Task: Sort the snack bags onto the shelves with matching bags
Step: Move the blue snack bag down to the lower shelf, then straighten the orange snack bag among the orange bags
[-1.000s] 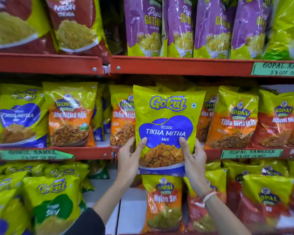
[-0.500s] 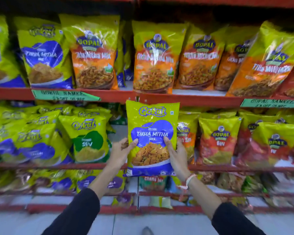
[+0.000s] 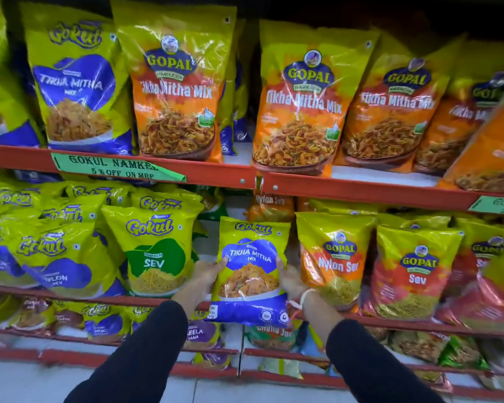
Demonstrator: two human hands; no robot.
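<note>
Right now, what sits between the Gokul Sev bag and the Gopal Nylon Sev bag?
Head view: the Gokul Tikha Mitha Mix bag, gripped by the left hand and right hand, between Gokul Sev bag and Gopal Nylon Sev bag.

Two tiers of red metal shelving (image 3: 216, 174) are seen, joined at a bolted seam. On the upper tier, yellow-and-blue plastic Gokul Tikha Mitha Mix bags (image 3: 73, 91) are stood at the left, beside orange-and-yellow Gopal Tikha Mitha Mix bags (image 3: 300, 103). On the lower red shelf (image 3: 146, 300), a yellow-and-green Gokul Sev bag (image 3: 154, 251), an orange Gopal Nylon Sev bag (image 3: 333, 263) and a red Gopal Sev bag (image 3: 413, 274) are stood. A green paper label (image 3: 114, 167) is fixed to the upper edge.
</note>
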